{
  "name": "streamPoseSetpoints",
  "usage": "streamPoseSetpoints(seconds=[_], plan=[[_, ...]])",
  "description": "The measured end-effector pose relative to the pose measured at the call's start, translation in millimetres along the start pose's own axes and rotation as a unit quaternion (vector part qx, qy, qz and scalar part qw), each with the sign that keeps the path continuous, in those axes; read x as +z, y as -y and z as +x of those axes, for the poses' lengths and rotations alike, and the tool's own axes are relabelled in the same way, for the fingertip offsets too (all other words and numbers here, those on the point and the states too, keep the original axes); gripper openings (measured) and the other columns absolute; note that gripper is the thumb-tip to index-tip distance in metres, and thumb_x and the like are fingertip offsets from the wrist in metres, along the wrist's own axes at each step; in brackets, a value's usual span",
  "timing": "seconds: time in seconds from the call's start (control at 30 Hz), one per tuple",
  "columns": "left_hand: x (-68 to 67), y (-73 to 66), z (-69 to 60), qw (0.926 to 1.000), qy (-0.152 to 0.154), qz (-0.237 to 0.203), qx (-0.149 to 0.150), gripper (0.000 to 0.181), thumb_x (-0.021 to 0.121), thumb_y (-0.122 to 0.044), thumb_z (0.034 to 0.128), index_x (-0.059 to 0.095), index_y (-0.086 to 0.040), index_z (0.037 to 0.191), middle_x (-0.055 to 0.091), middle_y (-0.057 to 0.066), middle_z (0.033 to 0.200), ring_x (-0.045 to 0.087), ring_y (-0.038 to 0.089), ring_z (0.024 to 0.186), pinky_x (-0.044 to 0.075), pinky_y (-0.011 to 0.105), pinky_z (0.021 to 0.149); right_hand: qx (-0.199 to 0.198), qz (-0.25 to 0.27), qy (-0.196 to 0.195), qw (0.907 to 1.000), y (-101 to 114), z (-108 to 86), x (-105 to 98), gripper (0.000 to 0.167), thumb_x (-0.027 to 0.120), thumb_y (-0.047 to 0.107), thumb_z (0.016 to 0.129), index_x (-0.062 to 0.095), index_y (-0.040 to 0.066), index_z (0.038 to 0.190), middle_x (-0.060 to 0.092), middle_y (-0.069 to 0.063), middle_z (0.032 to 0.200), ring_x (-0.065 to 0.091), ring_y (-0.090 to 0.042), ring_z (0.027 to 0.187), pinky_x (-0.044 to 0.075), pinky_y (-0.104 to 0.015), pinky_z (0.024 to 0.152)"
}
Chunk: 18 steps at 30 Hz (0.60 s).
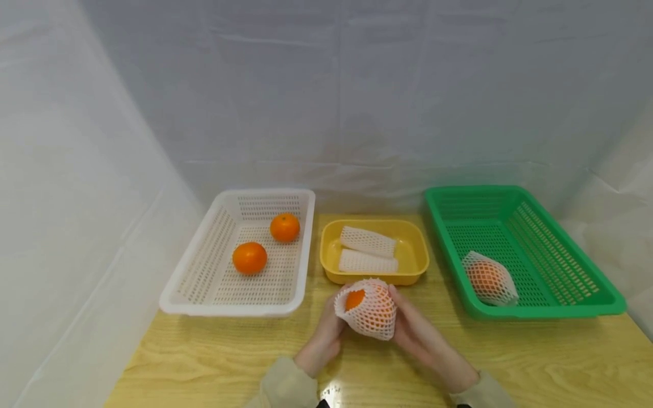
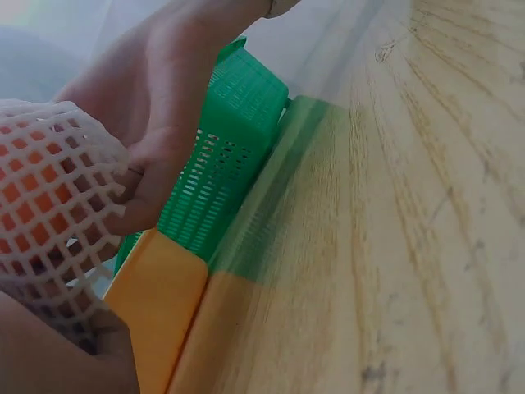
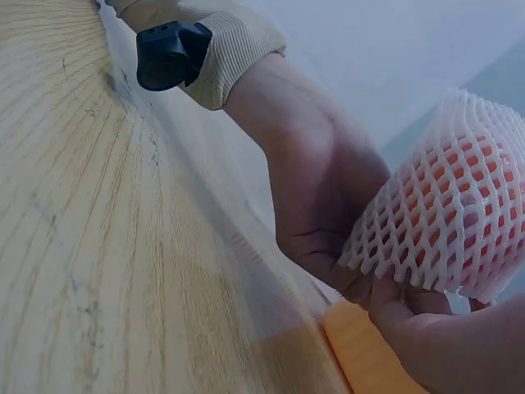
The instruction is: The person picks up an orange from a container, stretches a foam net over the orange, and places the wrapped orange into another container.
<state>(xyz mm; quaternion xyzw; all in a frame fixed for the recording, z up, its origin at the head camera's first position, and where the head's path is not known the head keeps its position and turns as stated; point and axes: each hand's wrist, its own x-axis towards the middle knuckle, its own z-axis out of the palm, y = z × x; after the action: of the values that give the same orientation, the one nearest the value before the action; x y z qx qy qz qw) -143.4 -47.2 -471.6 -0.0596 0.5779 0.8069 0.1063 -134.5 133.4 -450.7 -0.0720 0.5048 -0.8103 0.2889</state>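
Between both hands, above the table in front of the yellow tray, is an orange (image 1: 355, 299) inside a white foam net sleeve (image 1: 377, 317). The sleeve's open end faces left, and bare peel shows there. My left hand (image 1: 329, 327) holds the sleeve from the left, its fingers partly hidden behind the net. From the other side my right hand (image 1: 414, 330) grips the sleeved fruit, with the thumb along its upper right. In the right wrist view, thumb and fingers pinch the edge of the net (image 3: 443, 213). The left wrist view shows the net (image 2: 49, 189) stretched over the orange.
A white basket (image 1: 170, 300) at the left holds two bare oranges (image 1: 250, 258). Two flat foam nets (image 1: 368, 262) lie in the yellow tray (image 1: 415, 272). At the right, a green basket (image 1: 561, 310) contains one netted orange (image 1: 488, 279). White sheeting (image 1: 326, 102) hangs behind.
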Motion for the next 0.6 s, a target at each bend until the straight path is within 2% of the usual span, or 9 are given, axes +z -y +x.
streamPoseSetpoints(seconds=[0.07,0.17,0.27,0.4,0.5,0.6], plan=[[0.3,-0.6,-1.0,0.9996,0.017,-0.019,-0.013,0.039,0.050,-0.035,0.1056,0.066,-0.008,0.128,0.068,-0.004,0.119,0.057,0.008,0.107,0.045,0.026,0.096,-0.009,0.000,-0.008,0.9999,0.2,-0.3,0.1,0.071,0.028,0.048,0.110,0.005,0.004,0.160,0.032,-0.009,0.155,0.041,-0.015,0.138,0.036,-0.033,0.115],[2.0,-2.0,-0.1,0.9975,0.048,-0.043,-0.028,0.058,0.043,-0.050,0.1061,0.057,-0.004,0.139,0.063,0.000,0.126,0.054,0.011,0.111,0.042,0.027,0.097,-0.018,-0.011,-0.033,0.9992,1.1,-1.4,1.6,0.071,0.033,0.045,0.110,0.002,0.007,0.162,0.022,-0.015,0.162,0.033,-0.020,0.143,0.032,-0.035,0.118],[4.5,-3.6,2.3,0.9947,0.073,-0.054,-0.047,0.076,0.036,-0.064,0.1029,0.048,-0.003,0.146,0.057,0.005,0.133,0.051,0.015,0.116,0.040,0.029,0.098,-0.021,-0.026,-0.068,0.9971,1.3,-2.4,2.8,0.071,0.038,0.042,0.110,0.003,0.010,0.163,0.017,-0.018,0.165,0.033,-0.022,0.142,0.036,-0.034,0.115],[5.8,-4.2,3.5,0.9919,0.088,-0.071,-0.058,0.080,0.033,-0.067,0.1019,0.044,-0.003,0.148,0.057,0.005,0.130,0.053,0.015,0.114,0.042,0.029,0.095,-0.024,-0.042,-0.124,0.9911,-0.2,-1.9,4.5,0.069,0.042,0.039,0.109,0.011,0.008,0.163,0.029,-0.019,0.160,0.048,-0.017,0.130,0.046,-0.030,0.102],[4.8,-4.2,3.0,0.9896,0.089,-0.092,-0.064,0.076,0.034,-0.066,0.1025,0.045,-0.005,0.146,0.059,0.001,0.124,0.055,0.013,0.110,0.046,0.027,0.092,-0.033,-0.044,-0.165,0.9848,-1.8,-0.5,7.2,0.061,0.047,0.034,0.109,0.025,0.007,0.159,0.045,-0.015,0.147,0.056,-0.014,0.116,0.051,-0.028,0.093],[3.0,-3.9,1.8,0.9848,0.095,-0.129,-0.067,0.070,0.038,-0.063,0.1027,0.046,-0.009,0.146,0.060,-0.002,0.122,0.057,0.011,0.109,0.048,0.025,0.091,-0.056,-0.026,-0.193,0.9791,-3.1,1.0,10.5,0.038,0.053,0.025,0.107,0.047,0.011,0.141,0.057,-0.006,0.128,0.060,-0.013,0.105,0.053,-0.026,0.085]])
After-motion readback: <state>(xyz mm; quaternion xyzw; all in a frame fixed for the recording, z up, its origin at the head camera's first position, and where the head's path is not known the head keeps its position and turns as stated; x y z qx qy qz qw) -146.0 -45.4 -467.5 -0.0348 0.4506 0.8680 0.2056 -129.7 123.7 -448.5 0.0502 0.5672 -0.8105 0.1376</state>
